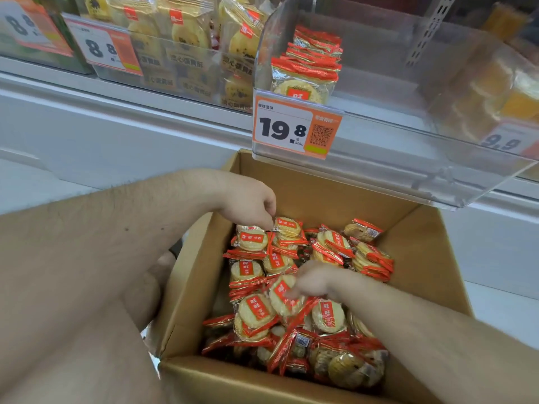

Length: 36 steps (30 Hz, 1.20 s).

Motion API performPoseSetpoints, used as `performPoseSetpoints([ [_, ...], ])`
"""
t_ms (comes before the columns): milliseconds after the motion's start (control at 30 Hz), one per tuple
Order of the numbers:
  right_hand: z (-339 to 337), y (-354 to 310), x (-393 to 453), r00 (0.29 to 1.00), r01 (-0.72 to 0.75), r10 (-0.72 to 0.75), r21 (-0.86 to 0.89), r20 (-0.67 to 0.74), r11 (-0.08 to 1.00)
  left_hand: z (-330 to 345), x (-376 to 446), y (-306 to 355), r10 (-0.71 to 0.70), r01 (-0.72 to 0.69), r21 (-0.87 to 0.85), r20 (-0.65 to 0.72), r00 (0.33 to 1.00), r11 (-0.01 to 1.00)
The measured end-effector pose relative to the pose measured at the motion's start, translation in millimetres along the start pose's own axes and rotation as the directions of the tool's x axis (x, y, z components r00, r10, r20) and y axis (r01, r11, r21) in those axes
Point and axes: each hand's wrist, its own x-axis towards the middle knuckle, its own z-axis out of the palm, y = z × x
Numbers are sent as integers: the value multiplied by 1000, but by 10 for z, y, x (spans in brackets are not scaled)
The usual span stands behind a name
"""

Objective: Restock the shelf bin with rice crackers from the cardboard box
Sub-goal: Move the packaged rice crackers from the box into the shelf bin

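Rice crackers lie label-up in the cardboard box, both hands pinching packets.

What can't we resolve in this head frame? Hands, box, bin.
- Right hand: motion-blurred over the packets in the cardboard box; its grip cannot be told.
- Left hand: fingertips meet a rice cracker packet, but the hand's back hides the contact.
- Box depth: the top packets cover everything below.
- Shelf bin: its right side shows only through glare, contents there unclear.
- Price tag: small print too small.
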Motion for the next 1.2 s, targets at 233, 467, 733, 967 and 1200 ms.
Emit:
performPoseSetpoints([
  [233, -197, -259, -496, 847, 236, -531, 867, 39, 439, 71, 0, -88, -54, 94, -434, 104, 993, 896],
  [467, -126, -661, -240, 957, 205, -274, 883, -91, 422, -36, -72, -292, -154, 68, -554, -110, 982, 830],
  [733, 118, -750, 612, 966, 122, 65, 662, -250, 739, -62, -81, -461, -218, 158, -417, -101, 971, 895],
  [967, 177, -567, 738, 944, 87, 173, 718, -281, 690, -75, -49, -504, -228, 169, -391, -110, 967, 905],
  [1200, 398, -746, 820, 969, 46, 120, 635, -217, 771, -56, -62, -463, -210, 140, -415, -128, 969, 899],
])
